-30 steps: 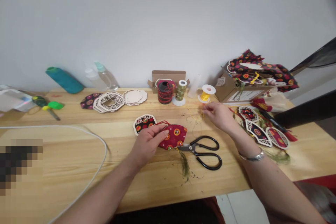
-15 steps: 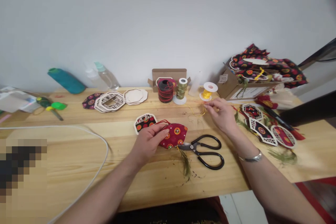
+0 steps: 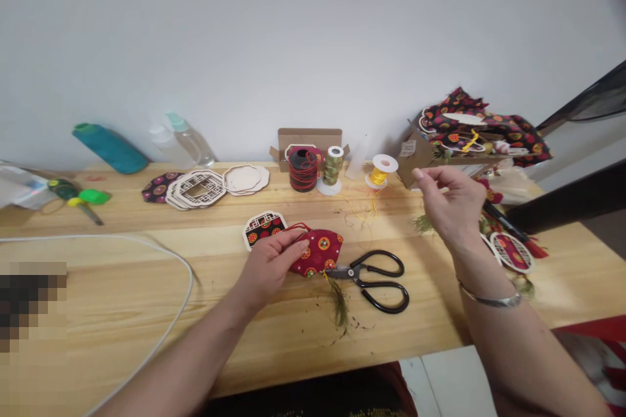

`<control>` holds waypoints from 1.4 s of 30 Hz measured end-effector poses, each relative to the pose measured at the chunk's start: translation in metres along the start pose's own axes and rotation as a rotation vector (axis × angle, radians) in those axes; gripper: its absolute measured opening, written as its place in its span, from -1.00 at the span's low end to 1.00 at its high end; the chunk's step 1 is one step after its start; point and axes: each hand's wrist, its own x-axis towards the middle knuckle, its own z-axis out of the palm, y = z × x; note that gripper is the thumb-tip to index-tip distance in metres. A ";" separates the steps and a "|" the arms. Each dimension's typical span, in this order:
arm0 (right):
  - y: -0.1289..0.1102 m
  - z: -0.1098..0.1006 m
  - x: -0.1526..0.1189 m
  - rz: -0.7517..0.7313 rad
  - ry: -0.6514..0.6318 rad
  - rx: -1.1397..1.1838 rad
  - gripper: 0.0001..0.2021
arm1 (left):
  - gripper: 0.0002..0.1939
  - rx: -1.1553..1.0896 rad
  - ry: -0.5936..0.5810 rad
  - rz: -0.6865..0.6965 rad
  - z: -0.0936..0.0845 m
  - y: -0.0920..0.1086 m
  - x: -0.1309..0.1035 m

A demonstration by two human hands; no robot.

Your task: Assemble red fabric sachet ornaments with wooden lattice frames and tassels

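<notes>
My left hand [image 3: 278, 257] grips a dark red, flower-patterned fabric pendant [image 3: 323, 244] between thumb and fingers, low over the table. A red cord loops from its top, and an olive-green tassel [image 3: 338, 303] hangs at its lower edge. Black-handled scissors [image 3: 376, 281] lie on the table, their blade tips partly covered by the pendant. Raised to the right, my right hand [image 3: 450, 202] has its thumb and forefinger pinched together; whatever is between them, if anything, is too small to make out. A black floral piece with a cream lattice frame [image 3: 265, 229] lies behind my left hand.
Along the wall stand a red cord spool [image 3: 303, 171], a green ribbon spool [image 3: 333, 169] and a yellow thread spool [image 3: 381, 172]. A cardboard box [image 3: 415, 159] heaped with fabric is behind my right hand. A white cable [image 3: 188, 280] curves across the left.
My right hand has moved up and to the right, away from the loose yellow thread. My left hand still holds the pendant. The view has shifted slightly to the right.
</notes>
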 end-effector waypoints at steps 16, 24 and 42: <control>-0.020 0.047 -0.016 -0.354 -0.824 -0.438 -0.83 | -0.60 -0.031 0.005 -0.024 0.000 0.000 -0.001; -0.012 0.029 -0.001 -0.165 -0.625 -0.191 -0.70 | -0.63 -0.024 -0.004 -0.001 0.002 -0.001 -0.002; -0.041 0.045 -0.029 -0.273 -0.842 -0.419 -0.80 | -0.64 0.026 0.009 0.019 0.001 -0.001 -0.001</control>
